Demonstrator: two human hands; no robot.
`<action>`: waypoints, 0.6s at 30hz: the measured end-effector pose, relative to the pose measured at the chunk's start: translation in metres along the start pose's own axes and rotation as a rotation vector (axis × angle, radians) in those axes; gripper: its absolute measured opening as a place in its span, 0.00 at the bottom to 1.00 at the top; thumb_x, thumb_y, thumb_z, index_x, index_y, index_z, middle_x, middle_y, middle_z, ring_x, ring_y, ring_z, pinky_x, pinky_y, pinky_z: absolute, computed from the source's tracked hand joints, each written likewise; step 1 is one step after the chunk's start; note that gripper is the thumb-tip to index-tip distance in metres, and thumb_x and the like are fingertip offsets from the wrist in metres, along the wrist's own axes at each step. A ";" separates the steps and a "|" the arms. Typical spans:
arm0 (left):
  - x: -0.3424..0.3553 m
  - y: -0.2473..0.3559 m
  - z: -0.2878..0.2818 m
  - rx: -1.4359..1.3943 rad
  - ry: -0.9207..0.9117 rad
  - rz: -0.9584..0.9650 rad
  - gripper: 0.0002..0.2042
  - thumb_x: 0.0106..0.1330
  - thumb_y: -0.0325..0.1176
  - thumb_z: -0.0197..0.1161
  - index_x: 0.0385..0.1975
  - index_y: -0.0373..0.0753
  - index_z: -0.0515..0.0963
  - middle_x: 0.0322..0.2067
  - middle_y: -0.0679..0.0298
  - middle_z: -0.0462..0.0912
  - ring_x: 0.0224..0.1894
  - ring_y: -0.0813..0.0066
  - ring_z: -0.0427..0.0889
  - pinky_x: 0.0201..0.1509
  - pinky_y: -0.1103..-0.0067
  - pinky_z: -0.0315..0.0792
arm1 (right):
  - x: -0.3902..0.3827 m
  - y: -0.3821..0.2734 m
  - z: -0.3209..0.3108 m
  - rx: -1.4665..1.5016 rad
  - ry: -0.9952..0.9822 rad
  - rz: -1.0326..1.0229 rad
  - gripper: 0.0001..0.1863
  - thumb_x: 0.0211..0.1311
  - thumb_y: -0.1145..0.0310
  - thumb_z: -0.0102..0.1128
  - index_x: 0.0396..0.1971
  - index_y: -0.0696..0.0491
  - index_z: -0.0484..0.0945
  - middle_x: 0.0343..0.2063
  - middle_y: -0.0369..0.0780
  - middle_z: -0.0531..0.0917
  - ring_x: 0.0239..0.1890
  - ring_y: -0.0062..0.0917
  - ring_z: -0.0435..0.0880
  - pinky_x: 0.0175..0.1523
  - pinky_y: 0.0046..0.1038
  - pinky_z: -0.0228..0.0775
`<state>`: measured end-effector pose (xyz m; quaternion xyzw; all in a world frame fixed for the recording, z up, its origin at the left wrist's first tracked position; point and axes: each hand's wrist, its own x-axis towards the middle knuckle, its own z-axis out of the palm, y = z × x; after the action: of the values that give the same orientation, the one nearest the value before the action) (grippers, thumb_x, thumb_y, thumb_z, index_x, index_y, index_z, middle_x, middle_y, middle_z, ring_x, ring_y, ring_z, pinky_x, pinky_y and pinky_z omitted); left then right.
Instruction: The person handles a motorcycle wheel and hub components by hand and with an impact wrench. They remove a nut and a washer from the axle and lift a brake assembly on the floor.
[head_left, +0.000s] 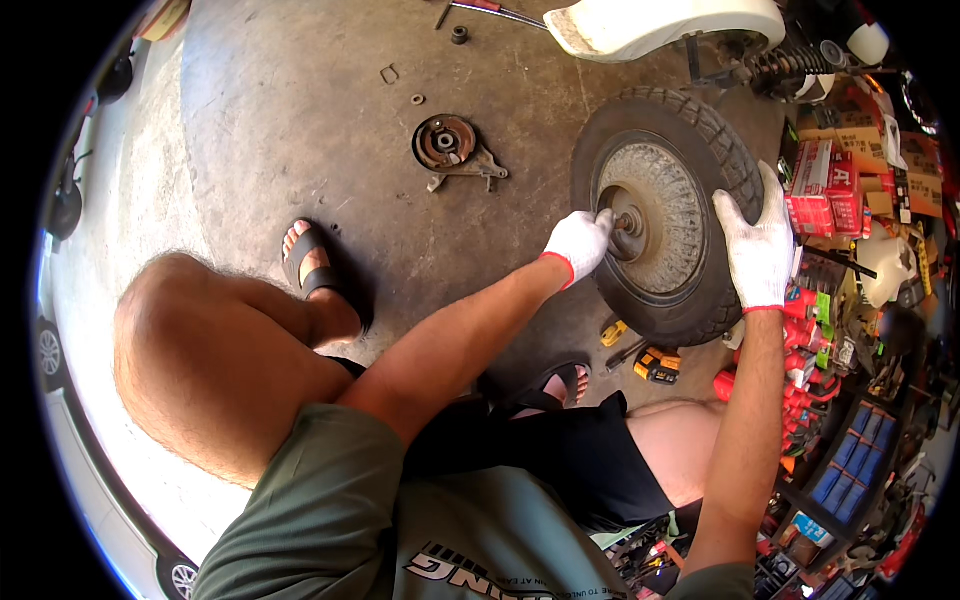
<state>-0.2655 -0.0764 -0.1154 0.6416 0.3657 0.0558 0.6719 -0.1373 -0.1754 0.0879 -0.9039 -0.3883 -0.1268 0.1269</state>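
A motor scooter wheel [652, 215] with a black knobbly tyre and a dirty, ribbed metal hub faces left, right of centre. My left hand [580, 245], in a white knit glove with a red cuff, is closed at the open drum in the hub. Its fingers pinch a short rusty shaft [627, 222] at the drum's centre; the shaft's inner end is hidden. On the far side of the tyre, my gloved right hand [757, 245] grips the rim of the wheel, thumb on the sidewall and fingers spread over the tread.
A rusty brake plate [446, 147] lies on the concrete floor. Near it are a small ring [418, 99] and a black bushing [459, 35]. By the tyre sits a yellow-black power tool [657, 364]. Boxes [825, 190] and clutter crowd the right; a white fender [660, 25] stands beyond.
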 end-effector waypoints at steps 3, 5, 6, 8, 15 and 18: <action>0.004 0.013 0.001 -0.523 -0.241 -0.483 0.27 0.77 0.51 0.46 0.28 0.32 0.80 0.24 0.48 0.82 0.27 0.53 0.82 0.39 0.62 0.74 | -0.002 0.005 0.001 0.000 0.009 0.001 0.38 0.59 0.54 0.73 0.66 0.56 0.71 0.59 0.54 0.79 0.61 0.47 0.78 0.65 0.40 0.71; 0.005 0.010 -0.001 -0.476 -0.223 -0.437 0.28 0.77 0.52 0.46 0.31 0.30 0.80 0.24 0.50 0.80 0.28 0.58 0.80 0.41 0.64 0.74 | 0.000 0.004 0.001 -0.002 0.009 -0.005 0.38 0.58 0.54 0.73 0.66 0.56 0.71 0.59 0.54 0.79 0.61 0.47 0.79 0.65 0.41 0.71; 0.005 0.009 -0.001 -0.411 -0.180 -0.378 0.28 0.77 0.52 0.46 0.32 0.30 0.80 0.25 0.48 0.81 0.29 0.55 0.81 0.41 0.63 0.74 | 0.000 0.003 0.001 -0.004 0.008 -0.001 0.38 0.58 0.54 0.73 0.66 0.56 0.71 0.58 0.54 0.79 0.61 0.47 0.79 0.64 0.41 0.71; 0.003 0.007 -0.003 -0.222 -0.084 -0.219 0.26 0.77 0.52 0.46 0.34 0.32 0.80 0.28 0.45 0.83 0.32 0.50 0.84 0.43 0.61 0.75 | 0.001 -0.002 0.000 -0.008 0.001 0.008 0.38 0.59 0.54 0.73 0.65 0.56 0.71 0.58 0.54 0.79 0.60 0.47 0.79 0.64 0.41 0.71; -0.018 0.016 -0.018 0.395 0.040 0.325 0.20 0.75 0.48 0.51 0.35 0.36 0.79 0.36 0.42 0.85 0.43 0.40 0.83 0.49 0.55 0.75 | 0.000 0.008 0.003 0.003 0.022 -0.014 0.38 0.58 0.54 0.73 0.65 0.56 0.72 0.58 0.54 0.80 0.60 0.47 0.79 0.63 0.41 0.72; -0.015 0.014 -0.022 0.460 0.055 0.439 0.19 0.75 0.47 0.52 0.33 0.36 0.79 0.35 0.43 0.85 0.42 0.40 0.83 0.48 0.55 0.76 | 0.001 0.007 0.004 0.013 0.016 -0.005 0.38 0.58 0.53 0.73 0.65 0.55 0.71 0.58 0.54 0.80 0.60 0.47 0.80 0.63 0.41 0.72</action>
<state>-0.2831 -0.0636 -0.0946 0.8387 0.2394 0.1324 0.4709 -0.1313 -0.1785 0.0838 -0.9010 -0.3905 -0.1318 0.1355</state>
